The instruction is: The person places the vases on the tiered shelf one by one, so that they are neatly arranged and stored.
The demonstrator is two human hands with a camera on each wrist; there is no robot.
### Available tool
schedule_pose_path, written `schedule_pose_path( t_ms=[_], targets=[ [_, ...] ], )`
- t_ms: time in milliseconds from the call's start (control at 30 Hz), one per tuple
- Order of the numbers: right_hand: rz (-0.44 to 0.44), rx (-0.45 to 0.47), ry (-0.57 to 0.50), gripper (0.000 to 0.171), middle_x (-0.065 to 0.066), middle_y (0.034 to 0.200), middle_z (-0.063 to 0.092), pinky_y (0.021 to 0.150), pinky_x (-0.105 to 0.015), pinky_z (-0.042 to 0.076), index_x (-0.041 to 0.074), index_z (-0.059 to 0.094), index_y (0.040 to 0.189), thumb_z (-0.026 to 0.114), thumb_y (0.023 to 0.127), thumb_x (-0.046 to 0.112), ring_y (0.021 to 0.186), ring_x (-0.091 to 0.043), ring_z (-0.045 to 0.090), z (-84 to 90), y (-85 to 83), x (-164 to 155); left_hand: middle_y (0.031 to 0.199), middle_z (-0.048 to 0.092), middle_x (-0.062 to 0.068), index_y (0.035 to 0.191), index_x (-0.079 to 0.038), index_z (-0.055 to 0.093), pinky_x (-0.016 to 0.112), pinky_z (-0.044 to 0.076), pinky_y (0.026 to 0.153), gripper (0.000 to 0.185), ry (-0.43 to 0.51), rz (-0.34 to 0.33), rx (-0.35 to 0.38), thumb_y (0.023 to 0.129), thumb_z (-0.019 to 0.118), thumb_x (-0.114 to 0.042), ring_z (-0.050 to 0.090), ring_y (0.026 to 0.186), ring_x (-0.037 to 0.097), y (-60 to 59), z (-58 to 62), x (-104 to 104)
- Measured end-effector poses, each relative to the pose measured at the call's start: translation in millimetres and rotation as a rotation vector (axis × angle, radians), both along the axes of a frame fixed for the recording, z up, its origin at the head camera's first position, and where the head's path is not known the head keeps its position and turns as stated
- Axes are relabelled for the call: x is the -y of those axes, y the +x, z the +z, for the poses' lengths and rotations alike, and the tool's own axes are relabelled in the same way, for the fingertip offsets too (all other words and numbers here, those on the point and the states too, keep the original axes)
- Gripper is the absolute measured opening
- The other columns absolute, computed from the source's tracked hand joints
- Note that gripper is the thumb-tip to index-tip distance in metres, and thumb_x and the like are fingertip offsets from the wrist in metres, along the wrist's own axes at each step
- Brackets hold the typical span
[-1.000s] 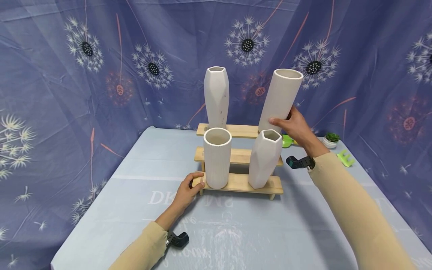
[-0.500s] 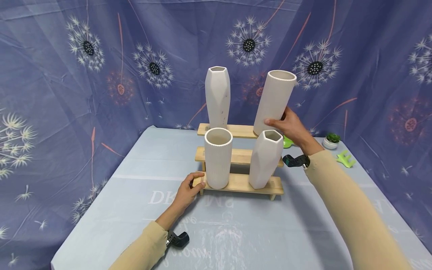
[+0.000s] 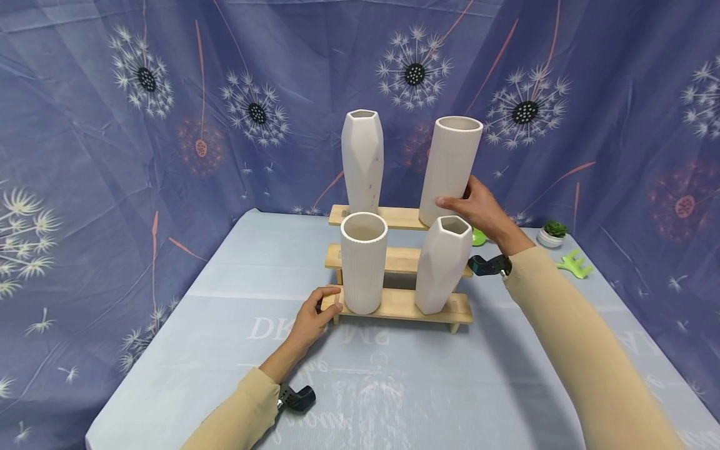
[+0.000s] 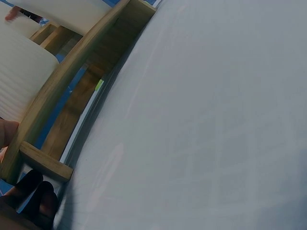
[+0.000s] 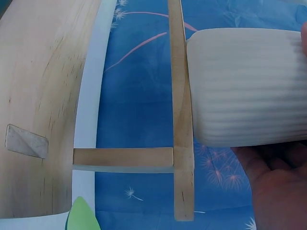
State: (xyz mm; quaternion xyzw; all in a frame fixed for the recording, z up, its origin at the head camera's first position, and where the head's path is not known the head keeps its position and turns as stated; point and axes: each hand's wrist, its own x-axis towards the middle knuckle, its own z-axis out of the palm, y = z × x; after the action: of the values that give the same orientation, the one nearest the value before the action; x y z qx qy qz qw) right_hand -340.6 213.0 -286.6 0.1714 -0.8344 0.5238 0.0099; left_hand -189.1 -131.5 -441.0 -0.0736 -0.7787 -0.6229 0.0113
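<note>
A three-step wooden stand (image 3: 402, 305) sits mid-table. Its top step carries a faceted white vase (image 3: 362, 162) on the left. On the right is a tall ribbed white vase (image 3: 452, 169), almost upright, with its base at the step. My right hand (image 3: 467, 197) grips this ribbed vase low on its side. In the right wrist view the vase (image 5: 244, 86) meets the wooden slat (image 5: 180, 96). A shorter ribbed vase (image 3: 362, 262) and a second faceted vase (image 3: 441, 265) stand on the bottom step. My left hand (image 3: 326, 306) holds that step's left end.
A small potted plant (image 3: 554, 234), a green toy rake (image 3: 574, 264) and a green piece (image 3: 478, 235) lie at the back right of the table. Blue dandelion cloth (image 3: 169, 125) hangs close behind and at both sides. The table's left edge (image 3: 163, 337) is near.
The tall ribbed vase in my right hand has swung from a rightward lean to almost upright and come down to the top step. My left hand has stayed on the stand.
</note>
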Motion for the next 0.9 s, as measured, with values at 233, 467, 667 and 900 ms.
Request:
schedule_pose_path(
  t_ms=[233,467,667,900],
  targets=[
    [0.010,0.022,-0.006,0.086,-0.012,0.147,0.037,0.102,-0.059,0.037,0.024,0.021,0.147,0.073,0.081,0.037,0.133,-0.035,0.042,1.0,0.4,2,0.139,0.049,0.013,0.126,-0.002,0.053,0.019,0.042,0.082,0.036,0.000,-0.005,0.006,0.092,0.060,-0.011,0.045,0.126,0.026,0.1,0.4,0],
    [0.011,0.043,0.004,0.085,-0.016,0.148,0.035,0.103,-0.058,0.037,0.017,0.017,0.148,0.071,0.084,0.031,0.133,-0.037,0.040,12.5,13.2,10,0.138,0.049,0.014,0.126,-0.001,0.053,0.018,0.042,0.083,0.036,0.007,-0.004,0.004,0.092,0.060,-0.010,0.043,0.129,0.027,-0.8,-1.1,0],
    [0.002,0.038,0.014,0.088,-0.013,0.148,0.035,0.102,-0.057,0.038,0.022,0.016,0.148,0.071,0.082,0.038,0.133,-0.034,0.041,0.3,0.7,4,0.137,0.049,0.015,0.126,-0.001,0.053,0.018,0.043,0.081,0.037,0.007,0.000,0.009,0.091,0.060,-0.010,0.045,0.123,0.023,-1.3,-2.8,0],
    [-0.053,0.015,0.067,0.088,-0.014,0.146,0.037,0.105,-0.058,0.035,0.018,0.018,0.149,0.070,0.083,0.042,0.131,-0.033,0.041,-5.4,7.1,-4,0.137,0.049,0.015,0.127,-0.001,0.053,0.019,0.043,0.078,0.037,-0.005,-0.001,0.001,0.092,0.060,-0.010,0.047,0.119,0.024,-0.1,-1.0,1]
  ],
)
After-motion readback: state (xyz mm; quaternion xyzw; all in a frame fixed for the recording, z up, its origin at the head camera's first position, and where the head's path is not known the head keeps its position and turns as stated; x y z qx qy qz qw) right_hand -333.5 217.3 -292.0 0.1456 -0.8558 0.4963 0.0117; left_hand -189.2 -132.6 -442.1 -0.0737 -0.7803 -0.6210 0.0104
